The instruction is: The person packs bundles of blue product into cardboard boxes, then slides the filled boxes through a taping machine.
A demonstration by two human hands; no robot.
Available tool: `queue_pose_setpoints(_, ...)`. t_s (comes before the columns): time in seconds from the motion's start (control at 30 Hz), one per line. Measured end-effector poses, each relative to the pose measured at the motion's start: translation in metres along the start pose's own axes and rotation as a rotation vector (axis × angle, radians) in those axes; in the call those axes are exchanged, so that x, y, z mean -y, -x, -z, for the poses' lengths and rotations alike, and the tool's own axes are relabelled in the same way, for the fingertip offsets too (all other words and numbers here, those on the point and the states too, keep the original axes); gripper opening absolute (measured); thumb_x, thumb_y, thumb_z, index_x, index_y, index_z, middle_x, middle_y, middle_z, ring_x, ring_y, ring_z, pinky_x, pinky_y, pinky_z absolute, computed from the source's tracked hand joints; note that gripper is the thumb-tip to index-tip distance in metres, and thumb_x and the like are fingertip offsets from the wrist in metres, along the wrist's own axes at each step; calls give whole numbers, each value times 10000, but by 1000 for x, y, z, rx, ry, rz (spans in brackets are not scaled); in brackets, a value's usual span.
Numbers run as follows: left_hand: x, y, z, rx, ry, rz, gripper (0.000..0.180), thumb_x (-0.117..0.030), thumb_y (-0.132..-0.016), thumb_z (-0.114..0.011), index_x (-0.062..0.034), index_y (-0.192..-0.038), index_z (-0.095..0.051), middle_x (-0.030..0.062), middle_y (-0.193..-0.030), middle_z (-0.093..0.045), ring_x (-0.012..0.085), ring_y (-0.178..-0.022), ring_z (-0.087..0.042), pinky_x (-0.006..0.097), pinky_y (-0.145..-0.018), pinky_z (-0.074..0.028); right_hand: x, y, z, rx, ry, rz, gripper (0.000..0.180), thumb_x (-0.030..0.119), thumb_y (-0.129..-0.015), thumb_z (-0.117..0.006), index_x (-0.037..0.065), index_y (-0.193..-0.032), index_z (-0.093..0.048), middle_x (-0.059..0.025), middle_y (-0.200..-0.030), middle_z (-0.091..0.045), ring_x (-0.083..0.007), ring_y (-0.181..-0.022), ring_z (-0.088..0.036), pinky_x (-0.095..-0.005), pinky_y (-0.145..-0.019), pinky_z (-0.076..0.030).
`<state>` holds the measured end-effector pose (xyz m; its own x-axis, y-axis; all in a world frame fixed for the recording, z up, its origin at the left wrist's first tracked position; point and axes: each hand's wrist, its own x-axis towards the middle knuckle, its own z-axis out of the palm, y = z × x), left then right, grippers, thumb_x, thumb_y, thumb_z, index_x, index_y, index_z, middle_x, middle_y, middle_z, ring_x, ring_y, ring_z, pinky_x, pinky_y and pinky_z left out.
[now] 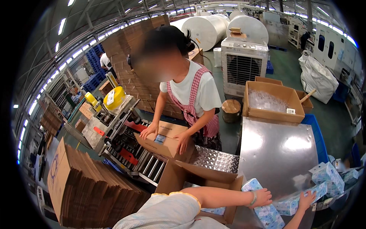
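My left hand [262, 197] is closed around the middle of a long blue-and-white flower-printed tissue pack [270, 216], beside the open carton. Further right, my right hand [306, 200] grips another printed tissue pack [286, 206], its fingers over the upper side. My left forearm crosses above the open cardboard carton [198, 171], and similar packs [214, 210] show inside it, partly hidden by the arm. Several more tissue packs [328, 179] lie at the right end of the steel table [278, 152].
Across from me a co-worker [190, 87] presses both hands on a carton [164, 141] on the roller conveyor [150, 168]. Flat cardboard [95, 187] is stacked at the left. A carton of clear plastic [268, 101] stands on the table's far end, with a blue bin [317, 139] alongside.
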<state>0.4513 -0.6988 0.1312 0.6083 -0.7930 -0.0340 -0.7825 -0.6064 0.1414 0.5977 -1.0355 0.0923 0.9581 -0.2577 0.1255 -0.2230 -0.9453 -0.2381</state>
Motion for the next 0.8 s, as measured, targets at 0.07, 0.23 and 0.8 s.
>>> queue_pose_setpoints(0.07, -6, 13, 11, -74, -73, -77, 685, -294, -631, -803, -64, -1220, -539, 96, -1104, -574, 275, -1086, -538, 372, -931, -391, -3, 12, -6, 15, -54, 108, 260, 196, -785, -737, 75, -988, -629, -185, -1606, -332, -424, -1453, -303, -534, -1093, -390)
queue_pose_setpoints(0.23, -32, 92, 86, -398, -259, -98, 561, -241, -696, -734, -60, -1196, -552, 99, -1079, -571, 280, -1090, -536, 414, -970, -392, -22, 110, -8, -53, -146, 511, 316, 66, -686, -708, 53, -985, -604, -225, -1521, -417, -430, -1387, -390, -487, -1103, -380)
queue_pose_setpoints(0.8, -73, 353, -74, 122, 384, 596, 903, -258, -651, -837, -54, -1428, -425, 172, -1226, -531, 356, -1208, -512, 463, -974, -442, 134, 209, 112, 115, -168, 586, 1235, 160, -543, -875, 136, -1614, -261, -292, -1288, -498, -513, -1223, -462, -505, -1061, -365)
